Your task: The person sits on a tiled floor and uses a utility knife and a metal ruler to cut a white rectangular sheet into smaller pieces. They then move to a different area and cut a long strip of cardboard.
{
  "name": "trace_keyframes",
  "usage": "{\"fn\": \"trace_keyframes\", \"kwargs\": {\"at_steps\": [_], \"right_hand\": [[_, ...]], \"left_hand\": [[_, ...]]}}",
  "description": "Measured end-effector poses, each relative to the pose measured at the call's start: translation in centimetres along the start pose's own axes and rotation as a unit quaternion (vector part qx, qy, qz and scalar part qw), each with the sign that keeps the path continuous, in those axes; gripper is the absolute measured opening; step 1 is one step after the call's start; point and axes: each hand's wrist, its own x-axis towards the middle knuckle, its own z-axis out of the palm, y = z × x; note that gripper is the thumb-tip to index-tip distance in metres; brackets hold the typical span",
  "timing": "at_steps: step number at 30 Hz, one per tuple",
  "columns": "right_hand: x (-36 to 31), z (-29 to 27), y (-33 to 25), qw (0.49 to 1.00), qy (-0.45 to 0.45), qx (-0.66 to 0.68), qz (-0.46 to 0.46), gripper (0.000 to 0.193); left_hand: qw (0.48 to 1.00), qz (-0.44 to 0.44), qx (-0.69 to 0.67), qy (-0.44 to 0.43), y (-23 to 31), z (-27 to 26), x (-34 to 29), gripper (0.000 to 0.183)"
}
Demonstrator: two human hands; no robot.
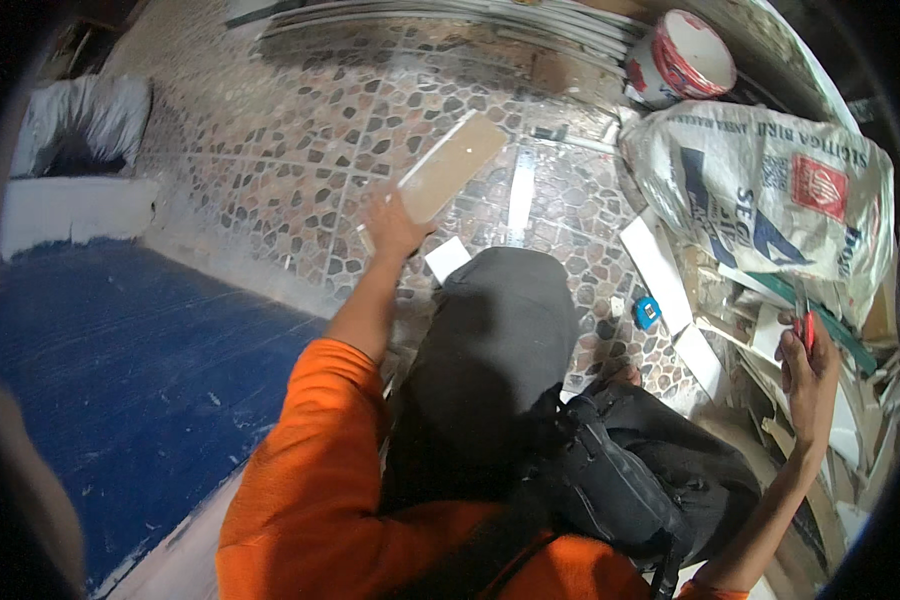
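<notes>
My left hand [398, 228] is on the near end of a flat brown board strip [457, 168] with a white edge, its fingers closed about that end. The strip lies slantwise just above the stone-patterned floor; whether it touches the tiles I cannot tell. Far to the right, my right hand [812, 372] is closed around a red-handled cutter knife [806, 326], its blade pointing away from me. A small white offcut [448, 260] lies close to my left wrist. Right of the board rests a pale metal ruler [520, 195], partly hidden by my knee.
A blue tape measure [647, 313] and white strips [658, 275] lie right of my knees. Scrap pieces [845, 425] pile up under my right hand. A printed sack [760, 190] and a white-and-red bucket [678, 62] stand beyond. A dark blue surface [140, 370] fills the left.
</notes>
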Motion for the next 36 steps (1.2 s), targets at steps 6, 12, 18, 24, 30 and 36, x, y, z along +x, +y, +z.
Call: {"fn": "trace_keyframes", "kwargs": {"at_steps": [6, 12, 18, 24, 30, 36], "right_hand": [[0.9, 0.9, -1.5, 0.998, -0.016, 0.009, -0.054, 0.022], [0.0, -0.4, -1.7, 0.994, 0.029, 0.075, -0.075, 0.022], [0.1, 0.3, -2.5, 0.98, 0.073, 0.15, -0.111, 0.024], [-0.4, -0.3, -2.0, 0.978, 0.08, 0.151, -0.119, 0.023], [0.0, -1.4, -0.5, 0.979, 0.062, 0.15, -0.119, 0.024], [0.1, 0.1, -2.7, 0.982, 0.109, 0.128, -0.089, 0.029]], "left_hand": [[0.991, 0.064, -0.081, -0.082, -3.7, 0.0, 3.8, 0.107], [0.95, 0.287, -0.095, -0.081, 1.0, 2.9, 3.3, 0.104], [0.943, 0.315, -0.04, -0.096, -3.3, 10.4, -5.5, 0.088], [0.939, 0.213, -0.142, -0.23, -0.4, -1.6, -2.1, 0.083], [0.962, 0.233, -0.053, -0.133, -10.3, 2.2, -0.9, 0.085], [0.971, 0.149, -0.094, -0.163, -10.3, 1.8, -3.3, 0.089]]}}
